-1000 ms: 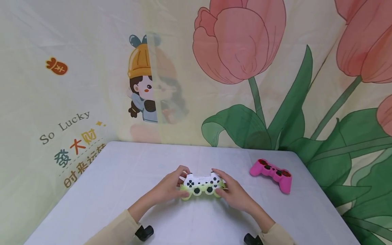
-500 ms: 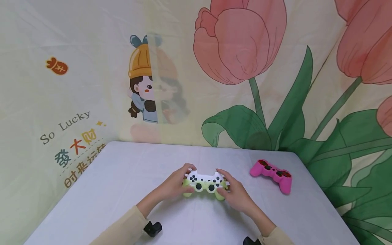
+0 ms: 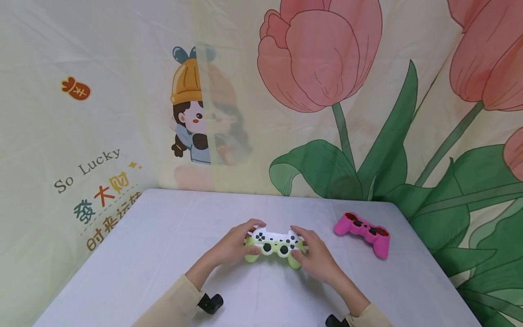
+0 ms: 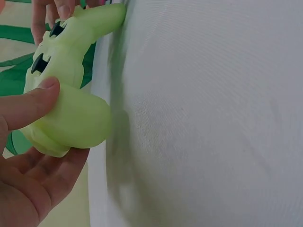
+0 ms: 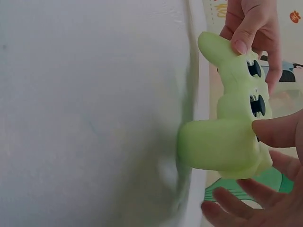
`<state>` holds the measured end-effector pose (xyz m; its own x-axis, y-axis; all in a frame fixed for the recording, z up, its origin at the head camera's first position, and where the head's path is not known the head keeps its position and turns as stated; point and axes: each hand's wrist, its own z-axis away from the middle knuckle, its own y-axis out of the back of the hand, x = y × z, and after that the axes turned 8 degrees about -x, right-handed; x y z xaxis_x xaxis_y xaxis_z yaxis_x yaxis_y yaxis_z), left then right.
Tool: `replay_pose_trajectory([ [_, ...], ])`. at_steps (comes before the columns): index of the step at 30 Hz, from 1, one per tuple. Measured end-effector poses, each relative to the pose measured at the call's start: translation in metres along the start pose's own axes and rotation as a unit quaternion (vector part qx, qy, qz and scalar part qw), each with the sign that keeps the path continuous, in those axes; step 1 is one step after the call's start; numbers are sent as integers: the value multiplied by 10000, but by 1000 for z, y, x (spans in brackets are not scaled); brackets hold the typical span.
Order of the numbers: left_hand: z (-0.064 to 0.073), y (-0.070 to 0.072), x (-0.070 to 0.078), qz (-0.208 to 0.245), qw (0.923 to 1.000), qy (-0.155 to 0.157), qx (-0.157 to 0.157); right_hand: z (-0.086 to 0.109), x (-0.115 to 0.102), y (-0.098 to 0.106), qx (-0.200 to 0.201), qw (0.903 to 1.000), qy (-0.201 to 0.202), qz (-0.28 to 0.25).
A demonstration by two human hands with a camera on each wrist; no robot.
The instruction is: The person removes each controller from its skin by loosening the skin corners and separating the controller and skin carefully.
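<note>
Both hands hold a game controller (image 3: 275, 237) over the table in front of the person. Its upper face is white with black buttons and two black thumbsticks, and a light green rubbery skin (image 4: 80, 116) wraps its handles. The left hand (image 3: 234, 245) grips the left end, thumb on the face and fingers bent behind and beneath. At the other end, the right hand (image 3: 320, 258) has its thumb on the face beside a stick and its index finger at the top edge. In the right wrist view, its other fingers spread loosely below the green handle (image 5: 215, 144).
A pink game controller (image 3: 361, 231) with dark red and black parts lies at the table's right. White cloth covers the table (image 3: 196, 213). Behind hangs a printed curtain (image 3: 229, 27) with tulips and a cartoon figure. Each wrist carries a black camera (image 3: 210, 303).
The left hand and the green-skinned controller have shifted slightly right, and the controller's tilt has changed a little. The right hand has moved only slightly. The pink controller stays put.
</note>
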<state>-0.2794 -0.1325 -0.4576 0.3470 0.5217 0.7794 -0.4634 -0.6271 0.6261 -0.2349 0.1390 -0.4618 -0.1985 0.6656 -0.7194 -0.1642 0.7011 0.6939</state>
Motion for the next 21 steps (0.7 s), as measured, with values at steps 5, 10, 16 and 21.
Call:
replay_pose_trajectory([
  [5, 0, 0, 2, 104, 9999, 31, 51, -3, -8, 9, 502, 9932, 808, 677],
  [10, 1, 0, 2, 185, 9997, 117, 82, -8, -14, 17, 430, 9823, 1502, 1034],
  [16, 2, -1, 0, 253, 9995, 167, 84, -15, -21, 17, -148, 9855, 1261, 1129],
  [21, 2, -1, 0, 201, 9997, 127, 87, -19, -28, 15, -296, 9877, 933, 1219],
])
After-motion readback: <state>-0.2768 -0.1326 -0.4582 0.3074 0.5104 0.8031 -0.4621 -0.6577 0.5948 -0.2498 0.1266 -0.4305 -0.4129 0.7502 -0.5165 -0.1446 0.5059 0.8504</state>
